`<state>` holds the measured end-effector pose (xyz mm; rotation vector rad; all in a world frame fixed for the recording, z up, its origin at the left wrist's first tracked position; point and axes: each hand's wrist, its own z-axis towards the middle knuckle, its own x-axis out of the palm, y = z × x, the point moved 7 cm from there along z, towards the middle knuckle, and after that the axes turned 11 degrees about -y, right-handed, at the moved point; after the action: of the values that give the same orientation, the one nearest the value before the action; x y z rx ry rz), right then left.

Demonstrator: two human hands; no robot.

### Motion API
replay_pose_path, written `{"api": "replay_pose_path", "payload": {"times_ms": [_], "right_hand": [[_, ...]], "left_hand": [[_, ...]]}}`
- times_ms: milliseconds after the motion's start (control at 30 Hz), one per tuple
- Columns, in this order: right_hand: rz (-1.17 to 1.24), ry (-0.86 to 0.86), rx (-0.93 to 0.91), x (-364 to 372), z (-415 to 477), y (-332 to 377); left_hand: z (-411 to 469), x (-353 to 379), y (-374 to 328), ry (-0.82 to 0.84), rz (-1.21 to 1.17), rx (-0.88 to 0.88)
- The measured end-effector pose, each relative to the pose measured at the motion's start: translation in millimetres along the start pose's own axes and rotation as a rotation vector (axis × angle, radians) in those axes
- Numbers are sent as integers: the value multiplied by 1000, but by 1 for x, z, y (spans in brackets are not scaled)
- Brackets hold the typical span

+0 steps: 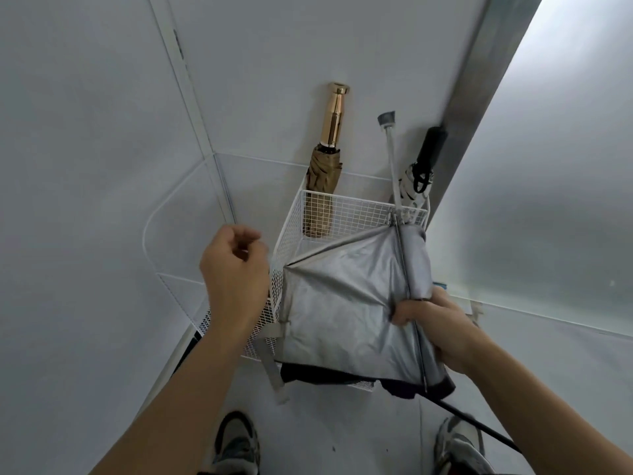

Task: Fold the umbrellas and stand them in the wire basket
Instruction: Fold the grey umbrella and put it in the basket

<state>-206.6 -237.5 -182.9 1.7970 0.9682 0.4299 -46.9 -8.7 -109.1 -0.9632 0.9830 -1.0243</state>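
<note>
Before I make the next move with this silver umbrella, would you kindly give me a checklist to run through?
1. Right hand grips the silver umbrella at its shaft: ok.
2. Left hand free to gather fabric: ok, it holds nothing.
3. Canopy fully folded: not ok, one panel is spread wide.
4. Strap fastened: not ok, it hangs loose.
5. Room in the wire basket: ok, open space shows between the tan umbrella and the white umbrella.
</note>
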Motion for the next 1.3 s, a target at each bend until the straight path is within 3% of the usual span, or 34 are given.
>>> {"api": "replay_pose_path", "payload": {"times_ms": [167, 267, 433, 567, 700, 800, 900, 967, 1033, 1100, 1167, 1233, 1300], "right_hand": [[-364, -83, -311, 14, -5, 10], [-566, -90, -476, 25, -9, 9], [-636, 117, -472, 46, -17, 1], [-562, 315, -356, 58, -27, -8], [-463, 370, -325, 58, -29, -1], [-270, 252, -301, 45, -20, 9], [-111, -91, -302, 11, -5, 18], [-205, -391, -455, -16, -1, 29], [-359, -561, -685, -24, -16, 44], [-430, -495, -914, -4, -39, 50], [-564, -299, -1021, 31, -56, 38], [-790, -169, -972, 57, -57, 13], [-1045, -146, -867, 67, -49, -9]], "left_hand": [[-55, 42, 5, 598, -29, -301], [-62, 54, 11, 688, -96, -393], [-59, 59, 9, 657, -230, -369], [-63, 62, 14, 450, -328, -440], [-61, 58, 24, 248, -382, -587], [-47, 47, 30, 115, -317, -601], [-34, 36, 36, 42, -238, -577], [-28, 29, 39, -1, -170, -525], [-23, 24, 41, -23, -108, -494], [-20, 22, 43, -44, -69, -491], [-18, 21, 45, -75, -83, -520], [-19, 22, 48, -88, -119, -562], [-24, 27, 50, -73, -179, -629]]}}
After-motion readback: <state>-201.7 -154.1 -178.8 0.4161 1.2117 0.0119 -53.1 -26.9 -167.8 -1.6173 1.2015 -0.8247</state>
